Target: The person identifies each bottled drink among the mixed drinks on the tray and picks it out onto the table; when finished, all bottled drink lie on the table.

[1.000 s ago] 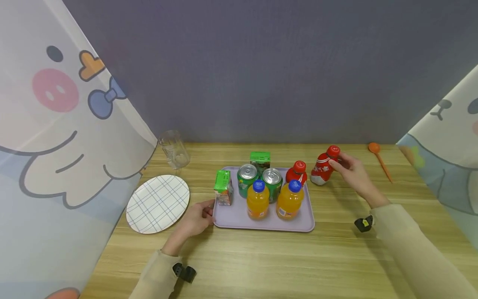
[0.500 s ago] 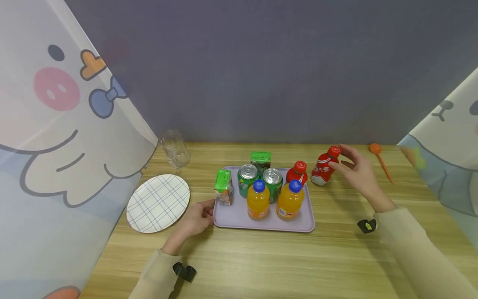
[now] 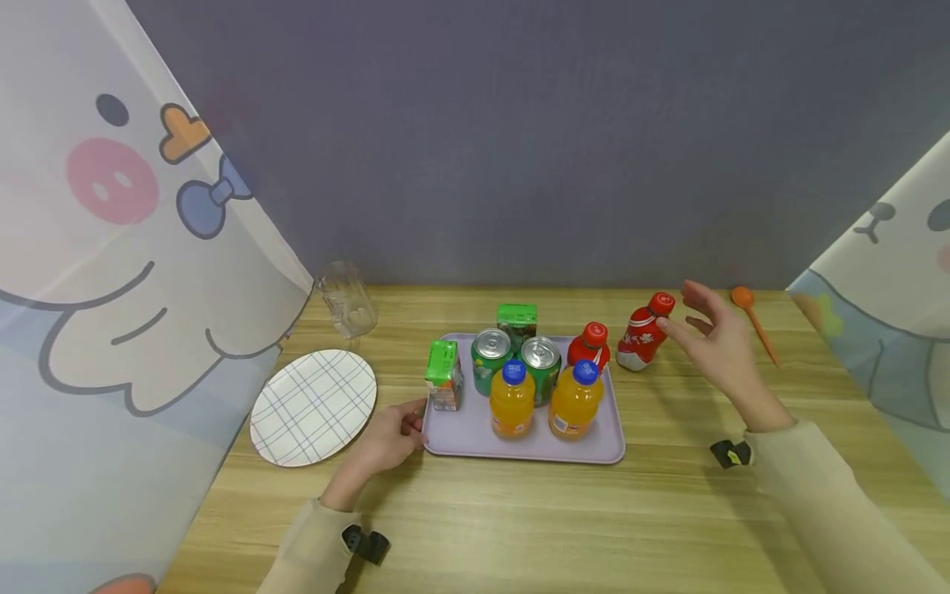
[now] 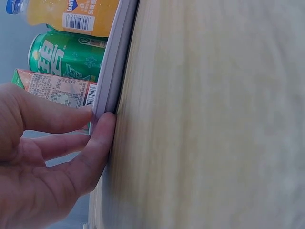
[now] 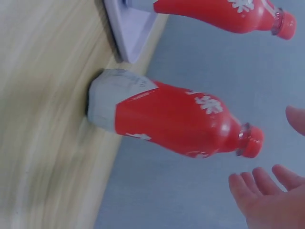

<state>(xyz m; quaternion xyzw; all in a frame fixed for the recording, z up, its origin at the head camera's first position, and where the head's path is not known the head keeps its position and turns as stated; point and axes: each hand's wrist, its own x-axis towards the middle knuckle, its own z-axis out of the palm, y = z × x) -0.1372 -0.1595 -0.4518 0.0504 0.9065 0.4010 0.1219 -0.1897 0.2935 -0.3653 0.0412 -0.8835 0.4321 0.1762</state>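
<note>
Fanta bottle [image 4: 71,14] reads "FANTA" beside tray [image 4: 114,62].

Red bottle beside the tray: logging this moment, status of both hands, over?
Right hand open, off the red bottle, which stands on the table. Left hand grips tray edge. Nothing between.

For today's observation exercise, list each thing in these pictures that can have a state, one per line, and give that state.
Right hand: open, beside the bottle, not gripping.
Red bottle on the table: capped, upright, off the tray.
Red bottle on the tray: capped, upright.
Left hand: pinches the tray's edge.
Lilac tray: flat on the table.
Orange juice bottles: capped.
Green cans: unopened.
Glass: looks empty.
</note>
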